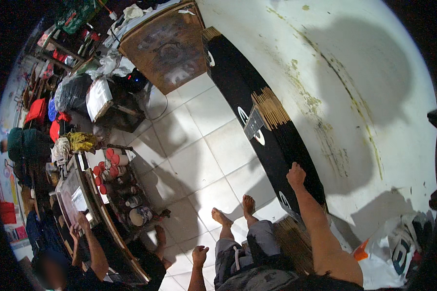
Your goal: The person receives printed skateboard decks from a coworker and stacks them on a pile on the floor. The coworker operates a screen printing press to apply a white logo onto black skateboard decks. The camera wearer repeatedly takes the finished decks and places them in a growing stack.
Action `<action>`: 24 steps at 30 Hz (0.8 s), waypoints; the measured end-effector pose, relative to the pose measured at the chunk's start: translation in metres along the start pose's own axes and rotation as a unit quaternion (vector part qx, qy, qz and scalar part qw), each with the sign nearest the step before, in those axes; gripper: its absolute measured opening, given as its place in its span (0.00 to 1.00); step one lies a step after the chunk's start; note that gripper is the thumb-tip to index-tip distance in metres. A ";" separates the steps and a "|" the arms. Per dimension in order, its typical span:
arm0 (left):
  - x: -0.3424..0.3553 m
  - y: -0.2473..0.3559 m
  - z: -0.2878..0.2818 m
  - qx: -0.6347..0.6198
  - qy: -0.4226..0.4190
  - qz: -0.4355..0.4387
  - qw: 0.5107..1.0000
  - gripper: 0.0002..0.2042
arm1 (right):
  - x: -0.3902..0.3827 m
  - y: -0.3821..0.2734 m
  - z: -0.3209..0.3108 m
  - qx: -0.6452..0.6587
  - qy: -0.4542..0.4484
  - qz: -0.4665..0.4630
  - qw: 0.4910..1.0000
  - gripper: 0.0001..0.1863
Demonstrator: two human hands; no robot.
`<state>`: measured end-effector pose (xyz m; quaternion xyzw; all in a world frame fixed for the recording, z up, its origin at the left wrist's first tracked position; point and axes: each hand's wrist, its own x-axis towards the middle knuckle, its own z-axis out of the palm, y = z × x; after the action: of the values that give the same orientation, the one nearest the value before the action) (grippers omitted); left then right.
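Observation:
My right hand (296, 175) is at the end of an outstretched arm, over a long row of black flat cardboard pieces (298, 153) along the wall. Its fingers are curled in, and what they may hold is hidden. Whether it touches the black surface, I cannot tell. Brown corrugated-looking edges (272, 109) show partway along the row, next to a small dark grey panel (252, 128). Low in the middle, beside my grey shorts (228, 250), my left hand (199, 255) hangs with fingers curled and nothing visible in it.
At left, a co-worker's hands (80, 224) are over a table with a pale sheet (72, 201). Red-lidded jars (115, 160) stand on a shelf beside it. A brown wooden board (165, 48) is at the far end. A white plastic bag (388, 252) lies at lower right.

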<state>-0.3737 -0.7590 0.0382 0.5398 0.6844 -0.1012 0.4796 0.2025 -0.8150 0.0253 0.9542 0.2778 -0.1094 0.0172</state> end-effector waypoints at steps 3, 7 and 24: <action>0.007 -0.013 0.008 -0.012 -0.043 -0.038 0.998 0.20 | -0.023 -0.007 -0.017 0.027 0.024 0.009 0.999 0.16; 0.030 -0.025 0.007 0.071 -0.077 0.024 0.994 0.20 | -0.080 -0.023 -0.019 0.051 0.015 0.046 0.998 0.16; 0.055 -0.068 -0.110 -0.206 -0.071 -0.057 0.974 0.10 | -0.198 -0.084 0.046 0.099 -0.152 -0.109 0.977 0.13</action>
<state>-0.4884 -0.6781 0.0278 0.3806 0.6844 -0.0231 0.6215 -0.0145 -0.8531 0.0258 0.8875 0.3622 -0.2809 -0.0476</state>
